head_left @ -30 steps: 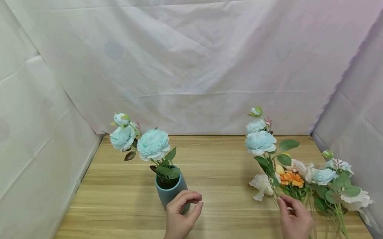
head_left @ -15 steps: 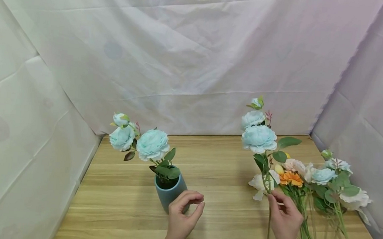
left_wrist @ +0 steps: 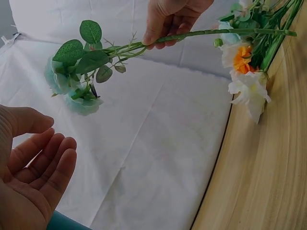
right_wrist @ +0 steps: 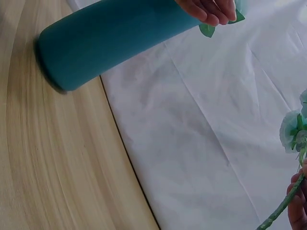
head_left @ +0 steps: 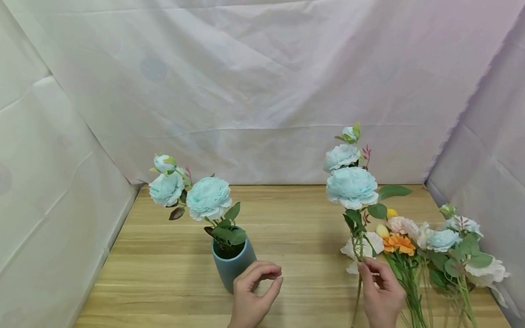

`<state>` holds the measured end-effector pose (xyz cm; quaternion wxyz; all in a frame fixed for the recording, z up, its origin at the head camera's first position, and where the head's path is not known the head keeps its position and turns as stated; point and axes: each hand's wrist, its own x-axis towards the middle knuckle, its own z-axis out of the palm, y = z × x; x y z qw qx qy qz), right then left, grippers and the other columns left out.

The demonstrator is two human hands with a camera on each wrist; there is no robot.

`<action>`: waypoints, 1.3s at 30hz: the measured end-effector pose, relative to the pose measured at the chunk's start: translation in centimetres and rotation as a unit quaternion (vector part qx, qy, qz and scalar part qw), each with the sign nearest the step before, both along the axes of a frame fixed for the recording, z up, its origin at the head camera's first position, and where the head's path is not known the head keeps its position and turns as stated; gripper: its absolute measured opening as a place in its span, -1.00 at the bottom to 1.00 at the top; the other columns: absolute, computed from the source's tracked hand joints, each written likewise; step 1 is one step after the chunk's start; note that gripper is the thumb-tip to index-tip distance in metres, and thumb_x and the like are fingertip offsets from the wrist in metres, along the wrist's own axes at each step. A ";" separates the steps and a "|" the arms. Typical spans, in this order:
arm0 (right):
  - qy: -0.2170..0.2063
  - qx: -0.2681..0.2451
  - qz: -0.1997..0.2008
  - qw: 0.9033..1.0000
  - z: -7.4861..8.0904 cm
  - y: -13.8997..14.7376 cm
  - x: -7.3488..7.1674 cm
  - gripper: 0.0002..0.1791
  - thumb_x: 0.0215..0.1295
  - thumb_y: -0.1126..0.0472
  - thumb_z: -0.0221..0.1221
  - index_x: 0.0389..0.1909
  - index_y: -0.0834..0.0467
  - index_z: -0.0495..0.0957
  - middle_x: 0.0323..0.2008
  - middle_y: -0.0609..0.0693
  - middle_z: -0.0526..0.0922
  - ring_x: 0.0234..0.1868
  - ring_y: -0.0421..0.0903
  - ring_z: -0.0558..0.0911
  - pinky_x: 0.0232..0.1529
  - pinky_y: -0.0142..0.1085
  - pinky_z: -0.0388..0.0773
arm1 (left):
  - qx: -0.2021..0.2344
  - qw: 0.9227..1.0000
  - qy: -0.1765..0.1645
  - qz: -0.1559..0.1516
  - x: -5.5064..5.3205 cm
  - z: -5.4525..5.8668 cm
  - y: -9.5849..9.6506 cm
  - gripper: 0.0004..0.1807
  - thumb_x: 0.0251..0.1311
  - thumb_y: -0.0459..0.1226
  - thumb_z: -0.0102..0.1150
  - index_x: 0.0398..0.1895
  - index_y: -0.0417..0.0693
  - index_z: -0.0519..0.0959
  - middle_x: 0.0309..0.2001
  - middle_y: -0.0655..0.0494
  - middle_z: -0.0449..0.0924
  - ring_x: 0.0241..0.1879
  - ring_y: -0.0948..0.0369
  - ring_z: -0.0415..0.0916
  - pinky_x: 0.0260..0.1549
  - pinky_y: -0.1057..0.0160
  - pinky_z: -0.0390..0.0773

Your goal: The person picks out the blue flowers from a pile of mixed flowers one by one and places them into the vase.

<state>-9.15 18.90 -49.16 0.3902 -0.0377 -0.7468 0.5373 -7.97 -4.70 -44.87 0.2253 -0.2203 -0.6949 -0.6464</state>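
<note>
My right hand [head_left: 382, 292] pinches the green stem of a light-blue artificial peony spray [head_left: 352, 187], blooms up and stem hanging down. In the left wrist view the held stem [left_wrist: 206, 33] sticks out well past the fingers. My left hand [head_left: 255, 300] is beside the teal vase [head_left: 227, 268], its fingers loosely bent and nothing between thumb and fingertips. It overlaps the vase's lower right side in the head view. A similar blue peony spray [head_left: 209, 198] stands in the vase, leaning left over the rim. The upright vase [right_wrist: 115, 43] also shows in the right wrist view.
On the right of the wooden table [head_left: 158, 284] lies a pile of artificial flowers: an orange bloom [head_left: 399, 243], a white one [head_left: 485, 271], another blue one [head_left: 443, 241] and several long stems [head_left: 419, 312]. White cloth [head_left: 268, 83] hangs behind and at both sides.
My right hand has moved left with the peony spray, away from the pile, and the spray has risen and become more upright. The left hand stays almost still beside the vase.
</note>
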 end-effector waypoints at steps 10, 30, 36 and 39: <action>0.009 -0.010 0.021 1.000 0.6 -1.0 -0.1 -0.81 -0.06 0.68 0.22 -0.35 0.50 0.58 -0.42 -0.32 0.60 -0.44 -0.42 0.53 -0.45 -0.65 0.42 | -0.003 1.000 -0.003 -0.001 -0.3 -0.5 0.2 -0.74 -0.10 -0.71 0.20 -0.33 -0.32 0.58 -0.37 -0.18 0.57 -0.38 0.07 0.58 -0.37 0.25 0.62; 0.004 -0.042 0.091 0.995 2.0 -3.2 0.0 -0.80 -0.08 0.78 0.14 -0.38 0.57 0.53 -0.39 -0.27 0.61 -0.36 -0.38 0.55 -0.45 -0.61 0.45 | -0.009 0.999 -0.033 -0.007 -0.6 -2.7 0.7 -0.78 0.01 -0.54 0.26 -0.26 -0.18 0.61 -0.30 -0.04 0.60 -0.34 0.13 0.59 -0.34 0.24 0.62; 0.005 -0.030 0.093 0.995 1.3 -3.4 -0.3 -0.78 -0.07 0.74 0.18 -0.35 0.51 0.55 -0.39 -0.21 0.59 -0.34 -0.36 0.54 -0.46 -0.61 0.46 | -0.017 0.999 -0.046 -0.006 -0.6 -2.7 0.9 -0.76 -0.02 -0.55 0.29 -0.27 -0.15 0.61 -0.30 -0.01 0.60 -0.33 0.15 0.59 -0.34 0.25 0.62; 0.010 -0.019 0.098 0.995 1.3 -3.6 -0.4 -0.77 -0.08 0.72 0.20 -0.35 0.48 0.56 -0.40 -0.18 0.57 -0.36 -0.36 0.54 -0.48 -0.61 0.47 | -0.017 0.998 -0.060 -0.005 -0.6 -2.7 1.0 -0.76 -0.03 -0.53 0.31 -0.27 -0.13 0.62 -0.30 0.00 0.61 -0.33 0.15 0.59 -0.33 0.24 0.62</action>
